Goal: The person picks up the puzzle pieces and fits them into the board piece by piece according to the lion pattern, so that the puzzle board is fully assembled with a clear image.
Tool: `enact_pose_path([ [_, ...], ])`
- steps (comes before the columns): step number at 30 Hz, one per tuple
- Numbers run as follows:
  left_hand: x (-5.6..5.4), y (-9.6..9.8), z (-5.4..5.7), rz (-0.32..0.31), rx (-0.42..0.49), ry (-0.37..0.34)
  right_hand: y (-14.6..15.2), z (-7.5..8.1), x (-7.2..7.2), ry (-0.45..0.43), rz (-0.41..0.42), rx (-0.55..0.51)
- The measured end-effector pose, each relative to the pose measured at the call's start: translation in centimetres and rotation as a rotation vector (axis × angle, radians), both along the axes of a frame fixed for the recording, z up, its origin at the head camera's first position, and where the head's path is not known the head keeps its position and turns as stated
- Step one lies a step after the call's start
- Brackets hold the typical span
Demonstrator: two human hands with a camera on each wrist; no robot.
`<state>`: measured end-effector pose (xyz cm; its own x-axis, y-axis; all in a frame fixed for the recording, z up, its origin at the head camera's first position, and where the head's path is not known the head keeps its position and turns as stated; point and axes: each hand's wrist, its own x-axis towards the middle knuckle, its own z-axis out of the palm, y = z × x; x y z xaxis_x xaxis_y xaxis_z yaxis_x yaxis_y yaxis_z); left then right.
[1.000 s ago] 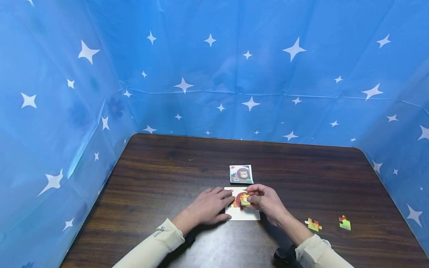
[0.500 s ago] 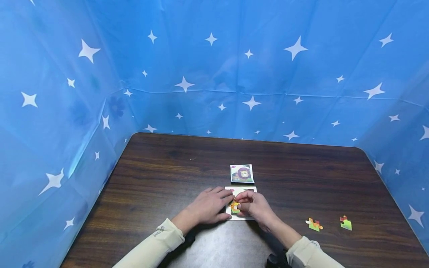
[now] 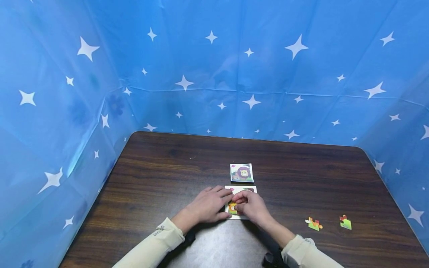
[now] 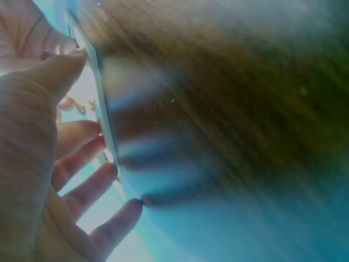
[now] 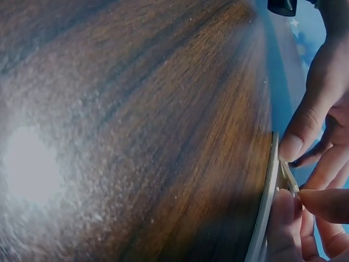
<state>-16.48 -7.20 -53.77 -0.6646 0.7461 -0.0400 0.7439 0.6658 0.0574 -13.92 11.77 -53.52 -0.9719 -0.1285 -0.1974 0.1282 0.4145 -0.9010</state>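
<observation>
A white puzzle board lies flat on the table, and my left hand rests on its left side with the fingers spread. In the left wrist view the thumb and fingertips lie along the board's edge. My right hand pinches a yellow-orange puzzle piece over the lower left part of the board. In the right wrist view that puzzle piece is tilted at the board, close to the left thumb. The hands cover much of the board's picture.
Beyond the board lies a square lion picture card. Two loose puzzle pieces, one orange and green and one red and green, lie to the right on the dark wooden table. A blue star-patterned curtain surrounds the table.
My right hand has carried the puzzle piece left across the board and slightly down, to the lower left part beside my left fingers. The left hand stays in place.
</observation>
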Motion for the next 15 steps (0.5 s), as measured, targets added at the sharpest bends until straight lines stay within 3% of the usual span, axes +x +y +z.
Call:
enact_pose_path([
  [6,0.02,-0.01,-0.06,-0.003,-0.005,0.011,0.02,0.24,-0.19,0.074,0.018,0.159],
  [15,0.04,-0.01,-0.01,-0.007,-0.004,0.015,0.13,0.38,-0.21,0.056,0.008,0.17],
])
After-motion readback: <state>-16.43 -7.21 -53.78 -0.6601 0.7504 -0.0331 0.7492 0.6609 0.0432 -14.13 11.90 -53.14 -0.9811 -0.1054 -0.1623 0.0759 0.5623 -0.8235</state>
